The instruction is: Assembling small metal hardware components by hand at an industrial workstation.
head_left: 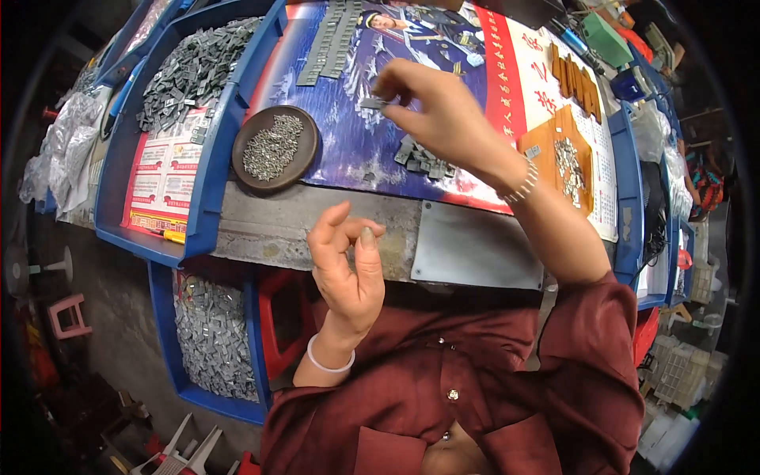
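Note:
My right hand point(443, 119) reaches over the poster-covered bench and pinches a small flat grey metal piece point(372, 104) between thumb and fingers. Below that hand lies a loose pile of similar grey pieces point(425, 158). My left hand point(348, 265) is raised in front of the bench edge, palm turned up, its fingers curled in toward the thumb. Whatever it may hold is too small or hidden to make out. Nearest to it on the bench stands a round dark dish point(239, 154) of tiny shiny metal parts point(273, 148). Joined rows of grey pieces point(331, 43) lie at the far side.
At the left, a blue bin point(207, 190) holds many dark grey pieces. A lower blue bin point(164, 317) is full of grey parts. Rightward lie a wooden board point(538, 138) with small metal bits, brown strips point(575, 83) and another blue bin point(627, 182). A grey plate point(475, 245) sits at the front edge.

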The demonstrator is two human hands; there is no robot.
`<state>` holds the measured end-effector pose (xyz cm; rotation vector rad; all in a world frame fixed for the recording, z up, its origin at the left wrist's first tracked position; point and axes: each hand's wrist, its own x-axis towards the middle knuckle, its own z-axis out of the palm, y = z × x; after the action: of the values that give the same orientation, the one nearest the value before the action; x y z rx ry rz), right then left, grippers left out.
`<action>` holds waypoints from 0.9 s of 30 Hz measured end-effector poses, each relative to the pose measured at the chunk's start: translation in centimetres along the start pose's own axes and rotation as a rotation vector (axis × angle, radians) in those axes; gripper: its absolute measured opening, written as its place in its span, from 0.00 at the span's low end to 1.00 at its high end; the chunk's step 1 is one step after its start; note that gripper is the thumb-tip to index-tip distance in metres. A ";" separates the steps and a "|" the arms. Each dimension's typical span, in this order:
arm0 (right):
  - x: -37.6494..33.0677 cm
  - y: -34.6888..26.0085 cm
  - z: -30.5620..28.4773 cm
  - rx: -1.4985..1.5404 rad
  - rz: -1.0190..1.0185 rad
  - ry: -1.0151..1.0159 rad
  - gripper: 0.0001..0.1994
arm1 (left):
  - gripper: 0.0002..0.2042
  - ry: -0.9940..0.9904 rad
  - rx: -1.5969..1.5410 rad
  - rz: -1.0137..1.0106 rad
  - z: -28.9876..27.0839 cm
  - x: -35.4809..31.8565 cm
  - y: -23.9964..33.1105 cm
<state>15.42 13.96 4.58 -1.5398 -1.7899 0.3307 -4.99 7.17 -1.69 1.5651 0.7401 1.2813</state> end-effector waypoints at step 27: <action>6.8 4.0 9.4 -0.173 0.002 0.184 0.10 | 0.18 0.037 0.136 0.103 -0.5 -0.2 -1.7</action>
<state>12.05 23.75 -1.98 -1.6340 -1.7080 0.0331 -5.34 7.72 -3.33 1.7118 0.7920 1.3619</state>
